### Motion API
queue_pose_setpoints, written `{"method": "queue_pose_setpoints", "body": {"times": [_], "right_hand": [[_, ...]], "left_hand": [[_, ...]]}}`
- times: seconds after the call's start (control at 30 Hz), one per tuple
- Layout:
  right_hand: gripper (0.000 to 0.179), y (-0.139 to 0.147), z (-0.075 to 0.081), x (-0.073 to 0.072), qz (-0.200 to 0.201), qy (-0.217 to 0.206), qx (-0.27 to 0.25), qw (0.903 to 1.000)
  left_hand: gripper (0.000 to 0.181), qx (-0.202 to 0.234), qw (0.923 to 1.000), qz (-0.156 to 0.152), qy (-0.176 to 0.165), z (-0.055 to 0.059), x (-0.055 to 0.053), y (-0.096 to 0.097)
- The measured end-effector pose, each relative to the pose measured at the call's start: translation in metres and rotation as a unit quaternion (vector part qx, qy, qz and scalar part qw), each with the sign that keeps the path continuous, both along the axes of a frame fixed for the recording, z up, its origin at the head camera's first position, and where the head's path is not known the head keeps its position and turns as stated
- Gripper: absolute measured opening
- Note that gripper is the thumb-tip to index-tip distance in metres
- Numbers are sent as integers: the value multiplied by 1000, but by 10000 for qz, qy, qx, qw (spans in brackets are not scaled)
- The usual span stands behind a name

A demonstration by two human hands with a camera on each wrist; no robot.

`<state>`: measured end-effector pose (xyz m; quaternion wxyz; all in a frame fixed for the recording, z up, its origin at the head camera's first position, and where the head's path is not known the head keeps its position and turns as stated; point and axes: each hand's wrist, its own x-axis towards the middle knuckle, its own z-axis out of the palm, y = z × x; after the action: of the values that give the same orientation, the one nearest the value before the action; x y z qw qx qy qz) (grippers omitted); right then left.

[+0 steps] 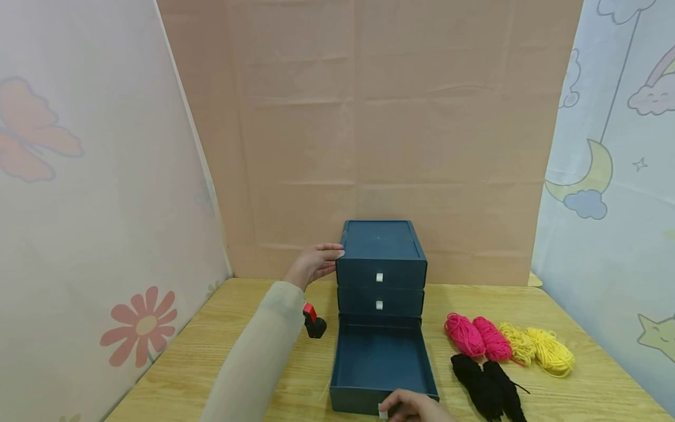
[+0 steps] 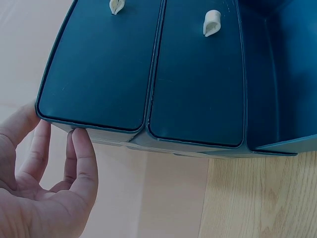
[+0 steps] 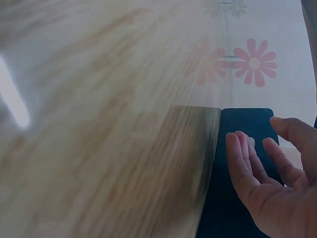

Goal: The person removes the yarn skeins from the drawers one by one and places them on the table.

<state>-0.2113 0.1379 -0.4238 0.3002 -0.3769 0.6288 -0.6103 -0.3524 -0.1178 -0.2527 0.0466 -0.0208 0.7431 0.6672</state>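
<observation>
A dark blue cabinet (image 1: 379,240) with three stacked drawers stands on the wooden table. Its bottom drawer (image 1: 350,400) is pulled far out, and its inside is bare. The left hand (image 1: 316,264) touches the cabinet's upper left side; in the left wrist view the left hand (image 2: 54,183) has its thumb and fingertips at the top drawer's edge. At the bottom drawer's front, the right hand (image 1: 413,405) is by the white pull tab (image 1: 382,412). The right wrist view shows the right hand (image 3: 277,193) with loosely bent, spread fingers before the drawer front (image 3: 242,116), the tab partly hidden.
Right of the drawer lie pink yarn (image 1: 477,337), yellow yarn (image 1: 548,351) and black yarn (image 1: 487,387). A small black and red object (image 1: 315,324) is beside the left sleeve. A brown backdrop (image 1: 379,129) rises behind, with printed sheets at both sides.
</observation>
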Motion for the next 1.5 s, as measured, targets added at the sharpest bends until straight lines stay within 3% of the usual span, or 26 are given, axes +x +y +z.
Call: {"method": "queue_pose_setpoints", "body": {"times": [0.37,0.57,0.8,1.13,1.3,1.5], "right_hand": [[41,-4,0,13,-719,-209,623,9952],[36,-5,0,8,-779,-44,786,9938],[30,-8,-2,1,-845,299,520,9946],[15,-12,2,-2,-1753,334,1204,9765],[16,-12,4,-7,-1888,91,1214,9744],[14,-15,8,-14,-2135,157,1342,9676]], "left_hand": [[25,-9,10000,63,58,-1,0,0],[25,-47,10000,12,51,-1,-1,0],[26,-62,9999,-45,82,-1,0,-1],[26,52,10000,-23,52,-1,-6,1],[26,34,10000,-15,41,0,-5,1],[26,17,10000,-43,81,-1,-4,1]]}}
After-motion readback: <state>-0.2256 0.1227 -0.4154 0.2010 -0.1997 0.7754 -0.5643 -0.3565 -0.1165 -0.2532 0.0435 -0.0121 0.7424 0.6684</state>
